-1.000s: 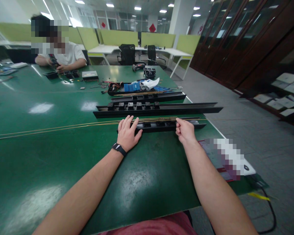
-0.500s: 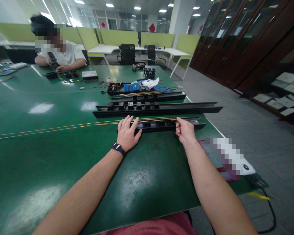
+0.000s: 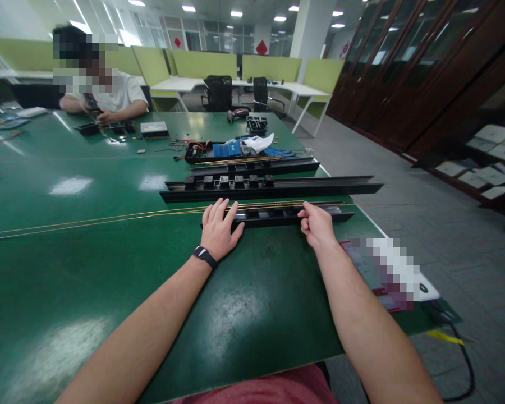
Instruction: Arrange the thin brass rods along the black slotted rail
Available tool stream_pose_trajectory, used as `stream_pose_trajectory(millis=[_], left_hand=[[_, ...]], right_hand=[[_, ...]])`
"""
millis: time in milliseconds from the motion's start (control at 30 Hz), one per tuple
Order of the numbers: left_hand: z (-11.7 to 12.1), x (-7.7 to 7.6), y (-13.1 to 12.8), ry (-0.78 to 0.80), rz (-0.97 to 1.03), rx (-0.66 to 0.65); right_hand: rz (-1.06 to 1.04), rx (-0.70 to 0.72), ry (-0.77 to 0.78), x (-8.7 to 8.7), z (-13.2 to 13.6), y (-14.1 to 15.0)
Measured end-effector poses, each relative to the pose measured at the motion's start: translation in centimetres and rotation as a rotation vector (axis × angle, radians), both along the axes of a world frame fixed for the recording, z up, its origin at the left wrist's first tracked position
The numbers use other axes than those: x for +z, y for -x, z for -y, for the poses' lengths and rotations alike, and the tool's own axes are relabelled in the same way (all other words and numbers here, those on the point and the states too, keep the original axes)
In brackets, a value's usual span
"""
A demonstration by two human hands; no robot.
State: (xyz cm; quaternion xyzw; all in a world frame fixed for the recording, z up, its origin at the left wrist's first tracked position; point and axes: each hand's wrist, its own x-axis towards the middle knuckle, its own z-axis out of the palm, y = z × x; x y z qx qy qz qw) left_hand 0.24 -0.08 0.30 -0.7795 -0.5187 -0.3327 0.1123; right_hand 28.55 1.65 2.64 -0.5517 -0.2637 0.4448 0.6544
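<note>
My left hand point(image 3: 219, 227) lies flat, fingers spread, over the left end of a short black channel rail point(image 3: 273, 220). Beneath its fingers run long, thin brass-coloured rods point(image 3: 151, 214), which stretch far left across the table and along the top of the rail. Toward the rail's right end, my right hand point(image 3: 318, 224) is closed in a pinch at the rods, with a thin rod showing beyond it on the right. The fingertips partly hide what they grip. Dark blocks sit inside the rail between my hands.
Just behind lies a longer black rail point(image 3: 320, 186) holding several dark blocks. Farther back are another rail point(image 3: 294, 166) and a black tray point(image 3: 200, 157) with wires and blue packs. A co-worker point(image 3: 118, 95) sits at far left. A white device point(image 3: 425, 288) stands by the table's right edge.
My right hand has shifted very slightly left along the rail, still pinched. My left hand stays where it was.
</note>
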Motion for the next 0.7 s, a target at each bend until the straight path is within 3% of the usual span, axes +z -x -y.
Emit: stream_pose_trajectory(millis=[700], left_hand=[[0.0,0.04,0.06,0.001,-0.008,-0.005]], right_hand=[[-0.011,-0.006,0.015,-0.06,-0.11,0.05]])
